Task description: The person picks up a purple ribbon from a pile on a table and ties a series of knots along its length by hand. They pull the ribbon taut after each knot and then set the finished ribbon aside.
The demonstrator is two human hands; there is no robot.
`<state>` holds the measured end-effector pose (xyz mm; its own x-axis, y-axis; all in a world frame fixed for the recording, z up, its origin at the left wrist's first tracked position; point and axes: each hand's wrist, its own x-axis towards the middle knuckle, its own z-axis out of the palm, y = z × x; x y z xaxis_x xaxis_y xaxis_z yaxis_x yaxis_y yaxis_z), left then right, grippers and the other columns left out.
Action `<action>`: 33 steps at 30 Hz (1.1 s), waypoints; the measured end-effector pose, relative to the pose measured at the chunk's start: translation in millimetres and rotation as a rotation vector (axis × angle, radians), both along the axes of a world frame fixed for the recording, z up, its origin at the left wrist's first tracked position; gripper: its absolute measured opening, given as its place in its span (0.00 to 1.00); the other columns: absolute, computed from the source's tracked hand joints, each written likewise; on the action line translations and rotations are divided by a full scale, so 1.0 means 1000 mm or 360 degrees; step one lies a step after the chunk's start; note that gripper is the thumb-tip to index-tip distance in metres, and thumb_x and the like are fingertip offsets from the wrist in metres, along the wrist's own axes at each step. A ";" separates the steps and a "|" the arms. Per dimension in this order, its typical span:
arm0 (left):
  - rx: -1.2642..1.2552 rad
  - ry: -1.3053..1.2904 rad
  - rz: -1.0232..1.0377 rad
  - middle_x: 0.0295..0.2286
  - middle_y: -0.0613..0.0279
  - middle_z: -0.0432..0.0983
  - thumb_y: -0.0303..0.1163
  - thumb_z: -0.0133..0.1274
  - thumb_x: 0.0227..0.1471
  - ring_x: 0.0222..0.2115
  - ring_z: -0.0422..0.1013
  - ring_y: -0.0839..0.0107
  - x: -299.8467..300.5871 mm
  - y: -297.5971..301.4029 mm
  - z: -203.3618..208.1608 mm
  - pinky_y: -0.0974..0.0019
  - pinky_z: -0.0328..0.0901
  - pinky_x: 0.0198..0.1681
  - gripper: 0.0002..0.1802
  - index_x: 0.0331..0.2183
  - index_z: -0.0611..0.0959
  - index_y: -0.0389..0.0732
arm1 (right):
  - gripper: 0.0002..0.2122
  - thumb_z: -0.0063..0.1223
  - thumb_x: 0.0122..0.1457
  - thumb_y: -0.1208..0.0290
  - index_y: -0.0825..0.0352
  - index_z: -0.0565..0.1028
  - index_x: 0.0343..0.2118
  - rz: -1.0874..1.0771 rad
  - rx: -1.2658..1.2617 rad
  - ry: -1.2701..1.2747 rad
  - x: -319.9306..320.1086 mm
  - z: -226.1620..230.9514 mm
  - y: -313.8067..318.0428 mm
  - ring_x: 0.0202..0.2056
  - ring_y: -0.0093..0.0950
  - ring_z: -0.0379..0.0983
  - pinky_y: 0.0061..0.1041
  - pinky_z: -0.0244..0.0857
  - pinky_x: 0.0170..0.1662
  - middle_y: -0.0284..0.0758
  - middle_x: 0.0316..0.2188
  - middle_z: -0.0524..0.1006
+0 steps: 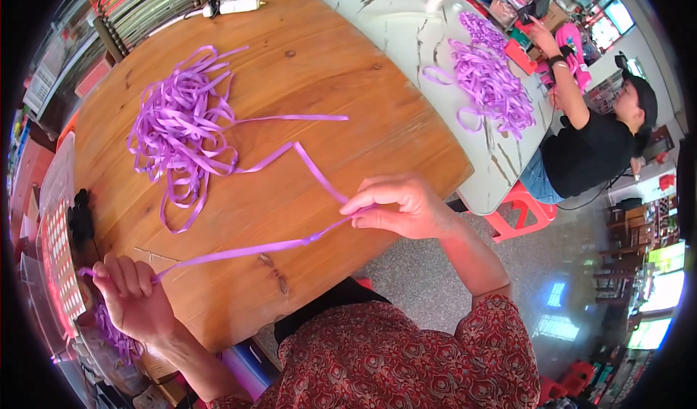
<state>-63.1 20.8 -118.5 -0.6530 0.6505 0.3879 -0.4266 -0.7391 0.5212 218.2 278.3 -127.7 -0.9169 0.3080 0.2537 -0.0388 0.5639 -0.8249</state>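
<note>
A narrow purple ribbon [247, 251] runs taut between my two hands above the wooden table, with a small knot close to the right one. My left hand [134, 296], at the table's left front edge, is curled closed around the ribbon. My right hand [399, 209] pinches it between thumb and fingers over the right part of the table. From there the strip bends back to a tangled heap of purple ribbon [178, 122] on the left half. One loose end lies out to the right of the heap.
A glue gun [239, 4] lies at the wooden table's [305, 53] far edge. On the adjoining white marbled table [392, 17] rests another purple ribbon pile [494, 82]. A person in black [595, 148] sits there beside a red stool [524, 209]. More ribbon [116, 333] hangs below my left hand.
</note>
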 end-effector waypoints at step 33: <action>-0.1213 0.0212 -0.0155 0.38 0.65 0.72 0.27 0.48 0.56 0.39 0.65 0.80 0.086 0.097 -0.019 0.75 0.61 0.42 0.13 0.43 0.76 0.34 | 0.11 0.59 0.47 0.79 0.66 0.75 0.36 -0.0131 0.0551 0.0628 -0.095 -0.006 -0.036 0.26 0.29 0.73 0.24 0.67 0.28 0.36 0.26 0.74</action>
<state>22.7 117.9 -137.8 -0.5584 0.8211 -0.1185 -0.3697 -0.1185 0.9216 122.7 242.3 -133.8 -0.7074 0.2118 0.6743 -0.2531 0.8148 -0.5215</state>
